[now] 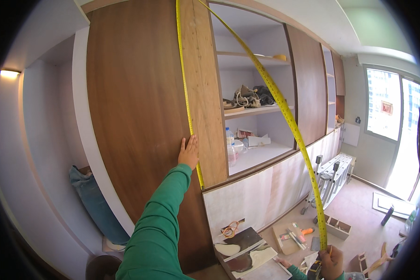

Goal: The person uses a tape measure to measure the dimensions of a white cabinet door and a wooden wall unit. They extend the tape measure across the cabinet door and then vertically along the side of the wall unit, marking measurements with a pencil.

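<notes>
A yellow tape measure (291, 122) runs in two lengths, joined above the top edge of the picture. One length goes down the seam between a brown cabinet panel (135, 107) and a paler wooden strip (203, 93). My left hand (188, 153) lies flat over this length with fingers stretched upward, touching the wood. The tape's lower end stops just below, near the strip's foot. The other length bows out in front of the open shelves, down to my right hand (332, 262) at the lower right. The fingers of that hand are closed around the tape.
Open shelves (259, 112) hold bottles, cords and papers. A work surface (247, 254) with pale patches stands below; another hand in a green sleeve (284, 264) reaches beside it. A folded ladder (333, 179), wooden boxes (336, 227) and tools stand on the floor. A glazed door (382, 107) is at right.
</notes>
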`<state>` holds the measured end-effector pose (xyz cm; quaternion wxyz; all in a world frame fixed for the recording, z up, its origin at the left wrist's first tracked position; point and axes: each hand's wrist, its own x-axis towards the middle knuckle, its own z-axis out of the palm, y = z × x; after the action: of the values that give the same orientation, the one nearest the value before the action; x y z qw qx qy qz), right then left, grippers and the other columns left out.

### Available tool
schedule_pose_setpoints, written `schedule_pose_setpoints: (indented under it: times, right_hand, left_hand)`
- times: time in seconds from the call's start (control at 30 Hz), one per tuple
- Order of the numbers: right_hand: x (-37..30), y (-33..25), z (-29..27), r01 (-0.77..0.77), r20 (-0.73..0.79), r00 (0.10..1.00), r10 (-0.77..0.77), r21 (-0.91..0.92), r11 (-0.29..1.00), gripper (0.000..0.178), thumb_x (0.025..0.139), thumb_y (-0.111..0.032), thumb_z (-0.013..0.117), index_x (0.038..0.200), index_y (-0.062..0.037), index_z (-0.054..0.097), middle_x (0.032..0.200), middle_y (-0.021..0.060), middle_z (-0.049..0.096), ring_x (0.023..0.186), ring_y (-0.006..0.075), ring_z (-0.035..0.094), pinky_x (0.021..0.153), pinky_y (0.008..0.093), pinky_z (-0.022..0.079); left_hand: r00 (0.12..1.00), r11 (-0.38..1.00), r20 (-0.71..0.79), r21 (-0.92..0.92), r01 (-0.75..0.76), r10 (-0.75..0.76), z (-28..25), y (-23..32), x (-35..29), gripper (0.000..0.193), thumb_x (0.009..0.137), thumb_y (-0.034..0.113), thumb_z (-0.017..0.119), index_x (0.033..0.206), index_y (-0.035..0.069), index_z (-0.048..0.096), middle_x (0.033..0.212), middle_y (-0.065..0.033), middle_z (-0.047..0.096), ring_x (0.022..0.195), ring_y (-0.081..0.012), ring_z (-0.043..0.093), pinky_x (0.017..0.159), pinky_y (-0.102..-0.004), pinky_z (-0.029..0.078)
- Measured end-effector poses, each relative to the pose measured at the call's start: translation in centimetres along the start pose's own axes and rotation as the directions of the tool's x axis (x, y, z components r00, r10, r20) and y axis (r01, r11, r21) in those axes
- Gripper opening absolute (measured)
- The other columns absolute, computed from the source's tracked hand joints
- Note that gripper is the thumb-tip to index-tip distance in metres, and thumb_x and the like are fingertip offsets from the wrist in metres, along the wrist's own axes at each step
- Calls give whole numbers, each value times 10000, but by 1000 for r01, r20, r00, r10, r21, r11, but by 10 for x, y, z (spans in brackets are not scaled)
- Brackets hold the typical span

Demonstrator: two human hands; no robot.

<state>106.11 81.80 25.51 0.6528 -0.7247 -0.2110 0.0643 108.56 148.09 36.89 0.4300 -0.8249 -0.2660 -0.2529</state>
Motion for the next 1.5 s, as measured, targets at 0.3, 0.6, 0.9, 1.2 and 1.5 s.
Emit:
schedule_pose_setpoints:
  times: [0.3, 0.6, 0.9, 1.2, 1.5]
  right_hand:
    - [8, 13, -5, 5, 21, 1000, -5, 0, 1000, 176, 984, -189, 518, 862, -79, 579, 685, -11, 535, 567, 90, 528, 507, 254, 427]
    - [13, 19, -6, 20, 44, 999, -21, 20, 1000, 191, 994, -205, 513, 862, -78, 569, 679, -9, 531, 565, 86, 533, 497, 248, 431]
    - [15, 15, -5, -15, 41, 999, 13, 34, 999, 198, 996, -207, 508, 860, -77, 570, 671, -8, 530, 564, 89, 541, 495, 245, 436]
    - [13, 6, -3, -22, 38, 999, 22, 17, 1000, 195, 993, -204, 509, 871, -69, 578, 676, -4, 539, 564, 95, 542, 499, 251, 437]
    - [11, 1, -4, -53, 35, 998, 52, 27, 998, 183, 987, -190, 509, 876, -61, 579, 690, 3, 546, 576, 100, 551, 509, 255, 445]
  left_hand:
    - [1000, 1000, -20, -24, 14, -15, 3, 4, 2, 928, 842, 446, 656, 1536, 15, 214, 1630, -96, 148, 1517, -233, 43, 1218, -520, 16]
    - [999, 999, -25, -25, 22, -23, 4, 2, 0, 912, 846, 435, 655, 1534, 17, 225, 1630, -91, 151, 1516, -229, 50, 1220, -513, 19]
    - [1000, 999, -4, -30, 27, -27, 1, 2, -1, 915, 847, 434, 655, 1536, 21, 218, 1631, -91, 144, 1517, -226, 45, 1220, -512, 18]
    - [999, 999, -30, -33, 31, -32, 9, 4, 1, 918, 840, 419, 666, 1535, 20, 218, 1631, -95, 143, 1517, -226, 49, 1221, -511, 20]
    - [999, 999, -40, -12, 35, -36, 10, 4, 1, 915, 848, 421, 661, 1536, 19, 212, 1632, -93, 139, 1517, -223, 45, 1221, -511, 24]
